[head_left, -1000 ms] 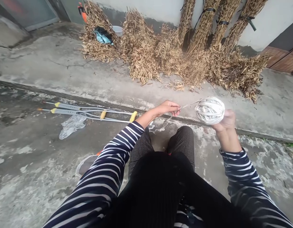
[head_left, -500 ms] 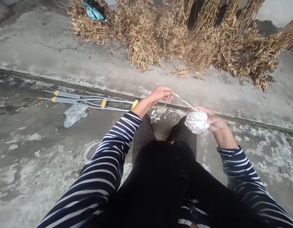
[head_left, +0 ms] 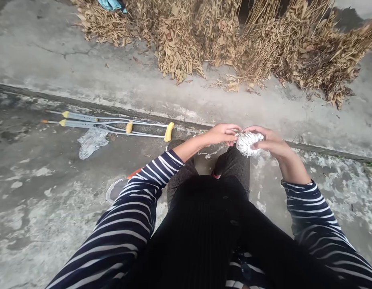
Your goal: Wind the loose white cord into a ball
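We have a rounded white ball of wound cord (head_left: pixel 246 145) between our hands, just above the dark grey trousered right knee (head_left: pixel 236 168) in this view. Our right hand (head_left: pixel 274 143) clasps its right side, thumb in front, fingers along the far edge. Our left hand (head_left: pixel 222 134) curls its fingers at the left edge; we cannot tell whether they pinch a strand. We judge the ball light, slightly springy, hardly fragile, perhaps slick; cupping its middle should keep windings from slipping.
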